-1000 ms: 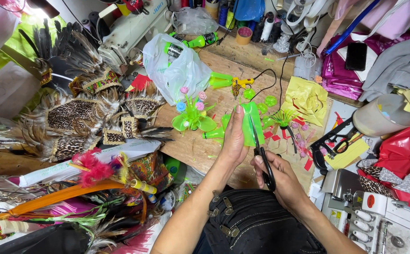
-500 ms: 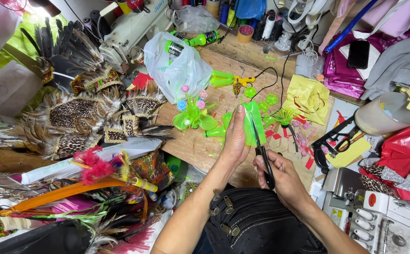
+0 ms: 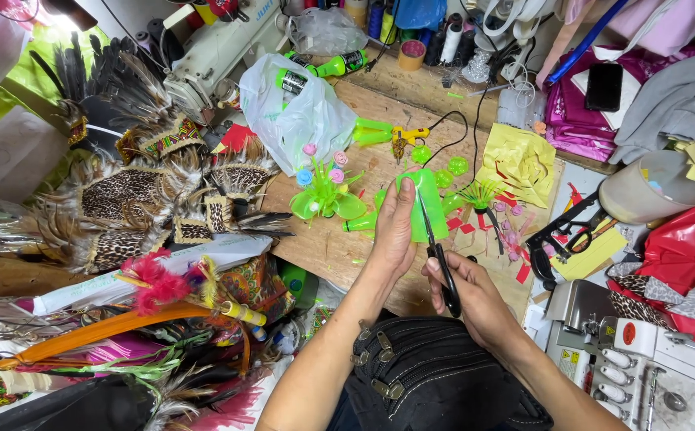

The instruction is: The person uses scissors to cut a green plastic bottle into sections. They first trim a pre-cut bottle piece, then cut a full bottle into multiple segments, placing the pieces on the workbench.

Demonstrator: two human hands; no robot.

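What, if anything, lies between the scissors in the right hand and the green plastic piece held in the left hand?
Nothing visible does. The left hand holds the green plastic piece above the wooden table, and the scissors in the right hand already have their blades lying on it.

1. A bare wooden worktable fills the middle, its planks pale and scuffed, and it's crowded on every side
2. Up at the back stands a white sewing machine, with spools of thread lined along the far edge
3. Off to the left, feathered leopard-print headpieces spill over the bench
4. Bottom right, a second white machine with knobs sits low
5. Right side is heaped with pink and grey cloth, a dark phone resting on top
6. Light is bright and even, glaring at the top left
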